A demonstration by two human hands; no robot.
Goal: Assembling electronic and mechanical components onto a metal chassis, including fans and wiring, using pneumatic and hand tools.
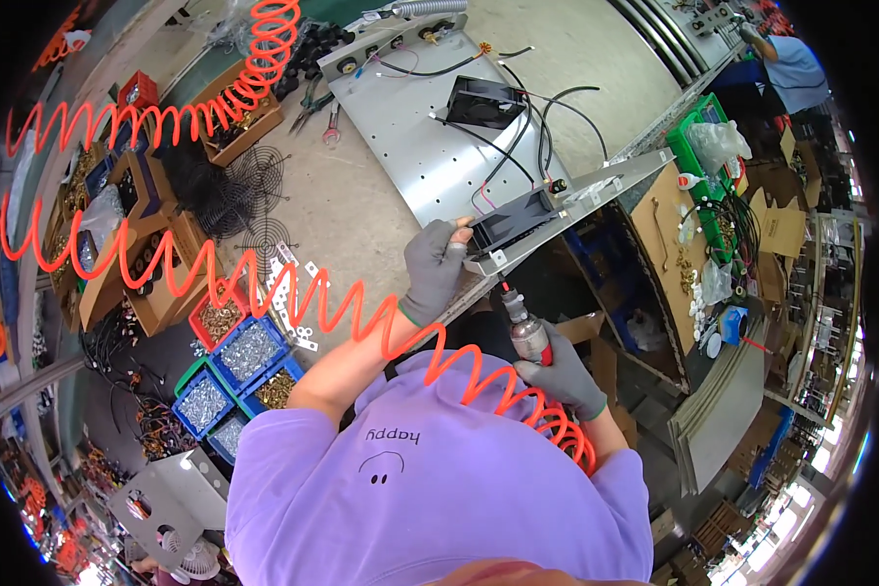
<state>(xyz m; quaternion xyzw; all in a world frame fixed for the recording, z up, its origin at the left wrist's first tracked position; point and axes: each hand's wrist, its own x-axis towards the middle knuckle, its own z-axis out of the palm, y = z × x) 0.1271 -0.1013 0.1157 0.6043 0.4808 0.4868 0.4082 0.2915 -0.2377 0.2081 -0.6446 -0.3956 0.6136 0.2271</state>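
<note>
My left hand, in a grey glove with bare fingertips, is closed at the near corner of a black cooling fan. The fan lies against the upright flange of a silver sheet-metal panel. In my gloved right hand is a red and silver air screwdriver, its bit pointing up at the flange's outer side near the fan. Whether the bit touches a screw is too small to tell. A second black fan rests on the panel among loose black cables.
An orange coiled air hose stretches across my left arm. Blue bins of screws, white brackets, wire fan guards and a wrench lie left. A green crate stands right; another person works at far right.
</note>
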